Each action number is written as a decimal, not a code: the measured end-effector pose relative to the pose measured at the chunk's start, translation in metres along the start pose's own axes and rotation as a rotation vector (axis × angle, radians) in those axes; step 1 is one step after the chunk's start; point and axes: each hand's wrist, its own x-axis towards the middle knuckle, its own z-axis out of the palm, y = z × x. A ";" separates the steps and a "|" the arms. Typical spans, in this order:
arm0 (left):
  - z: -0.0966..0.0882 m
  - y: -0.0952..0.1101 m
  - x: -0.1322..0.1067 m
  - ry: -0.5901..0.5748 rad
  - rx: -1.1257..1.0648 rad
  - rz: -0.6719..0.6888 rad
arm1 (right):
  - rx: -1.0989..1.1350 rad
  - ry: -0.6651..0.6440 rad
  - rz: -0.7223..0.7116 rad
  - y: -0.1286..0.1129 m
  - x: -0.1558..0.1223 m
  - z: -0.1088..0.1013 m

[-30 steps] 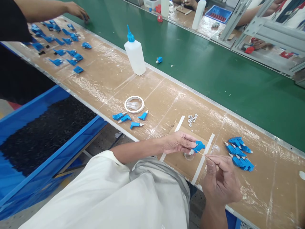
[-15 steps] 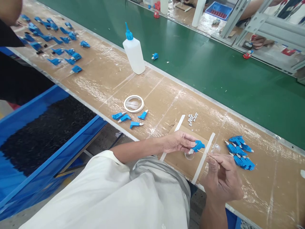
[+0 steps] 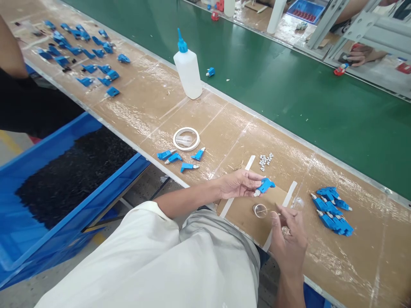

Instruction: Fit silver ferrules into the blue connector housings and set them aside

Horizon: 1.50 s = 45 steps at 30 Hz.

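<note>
My left hand (image 3: 240,184) pinches a blue plastic part (image 3: 266,185) with a white tip, held over a cardboard sheet (image 3: 240,209) taped down with white strips. Below it, on the sheet, sits a small round clear dish (image 3: 260,210). Between thumb and fingers of my right hand (image 3: 289,233) is a thin stick (image 3: 269,209), its far end at the dish. A small pile of tiny grey-white pieces (image 3: 266,161) lies beyond the sheet. To the right is a cluster of similar blue parts (image 3: 334,209).
Left of my hands lie several blue parts (image 3: 189,167) and a white tape roll (image 3: 186,139). A white bottle with a blue nozzle (image 3: 189,70) stands beside the green belt (image 3: 272,81). At lower left is a blue bin (image 3: 22,252) of black pieces. A person's arm (image 3: 11,51) shows at far left.
My right hand has drawn the stick away from the blue part and down to the dish. My left hand still holds the part, now slightly higher. The view has shifted a little.
</note>
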 end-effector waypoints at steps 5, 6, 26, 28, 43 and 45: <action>-0.003 0.003 0.000 -0.033 -0.053 0.018 | 0.018 0.076 0.087 0.001 0.023 -0.016; -0.004 0.003 0.000 -0.040 -0.055 0.017 | 0.023 0.089 0.087 0.002 0.029 -0.019; -0.017 0.021 -0.011 0.073 -0.174 0.163 | -0.326 -0.427 -0.474 0.045 0.114 0.026; -0.017 0.020 -0.011 0.074 -0.173 0.160 | -0.405 -0.461 -0.469 0.045 0.116 0.029; -0.009 0.019 -0.013 0.104 -0.140 0.152 | 0.090 -0.396 -0.088 0.023 0.099 -0.012; -0.007 0.018 -0.013 0.109 -0.128 0.146 | 0.250 -0.380 0.028 0.022 0.085 -0.015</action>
